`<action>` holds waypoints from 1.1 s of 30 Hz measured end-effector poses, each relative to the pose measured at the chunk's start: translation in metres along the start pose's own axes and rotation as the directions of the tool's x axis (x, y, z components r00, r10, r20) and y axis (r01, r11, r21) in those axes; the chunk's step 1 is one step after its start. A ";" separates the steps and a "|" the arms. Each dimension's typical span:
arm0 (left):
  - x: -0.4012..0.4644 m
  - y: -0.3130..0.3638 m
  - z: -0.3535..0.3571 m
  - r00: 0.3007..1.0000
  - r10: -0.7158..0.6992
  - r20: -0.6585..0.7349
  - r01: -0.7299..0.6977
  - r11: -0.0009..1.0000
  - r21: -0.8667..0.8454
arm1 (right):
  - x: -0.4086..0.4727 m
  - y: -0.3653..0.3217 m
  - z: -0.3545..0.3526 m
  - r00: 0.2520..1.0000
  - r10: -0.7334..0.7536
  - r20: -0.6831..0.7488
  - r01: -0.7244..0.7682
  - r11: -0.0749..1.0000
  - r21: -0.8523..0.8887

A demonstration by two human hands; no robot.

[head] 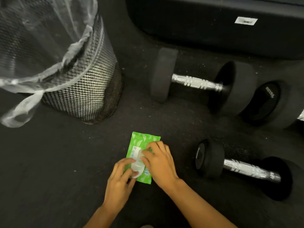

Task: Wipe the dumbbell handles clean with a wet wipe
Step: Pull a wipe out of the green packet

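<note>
Fingers of the right hand curl down onto the green wet wipe pack, pinching at its middle where a clear seal flap stands peeled up. On the other side of that flap, the left hand has its thumb and forefinger narrowed on the flap's near edge, seemingly holding it back; whether a wipe is already between any fingertips cannot be told, since flap and tissue blur together.

Taking the pack as the landmark in this single head view: it lies flat on the dark floor. To its right, near but apart, rests a dumbbell with a bright ridged handle. Beyond the pack and to the right lies a second dumbbell, its own chrome handle bare, and past that one the end of a third weight shows. Beyond the pack to the left stands a mesh bin lined with a clear bag.

By my reading the task is at its opening step: getting a wipe out. No handle is being touched. The next move calls for one hand to pin the pack down while the other draws a single sheet free, then carries it to the nearest handle.
</note>
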State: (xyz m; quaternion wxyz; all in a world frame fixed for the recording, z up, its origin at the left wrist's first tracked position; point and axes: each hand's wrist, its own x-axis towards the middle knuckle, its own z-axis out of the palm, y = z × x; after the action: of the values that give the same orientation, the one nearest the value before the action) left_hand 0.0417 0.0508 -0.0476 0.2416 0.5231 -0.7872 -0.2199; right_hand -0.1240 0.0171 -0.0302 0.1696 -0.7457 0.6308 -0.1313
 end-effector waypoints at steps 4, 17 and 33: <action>-0.001 -0.006 0.002 0.993 -0.065 0.096 0.068 0.997 -0.028 | 0.017 -0.022 0.002 0.984 0.124 0.129 -0.119 0.992 -0.039; 0.000 -0.005 0.009 0.990 -0.102 0.100 0.110 0.991 -0.074 | 0.044 -0.007 -0.015 0.861 0.164 0.481 -0.342 0.888 0.308; 0.003 -0.005 0.009 0.983 -0.138 0.120 0.142 0.989 -0.027 | 0.049 -0.002 -0.040 0.838 0.168 0.520 -0.482 0.676 0.558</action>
State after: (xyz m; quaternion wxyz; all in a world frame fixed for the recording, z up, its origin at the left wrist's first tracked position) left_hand 0.0389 0.0475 -0.0573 0.1879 0.5589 -0.7572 -0.2808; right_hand -0.1305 -0.0342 0.0061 0.5801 -0.5156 0.6128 -0.1488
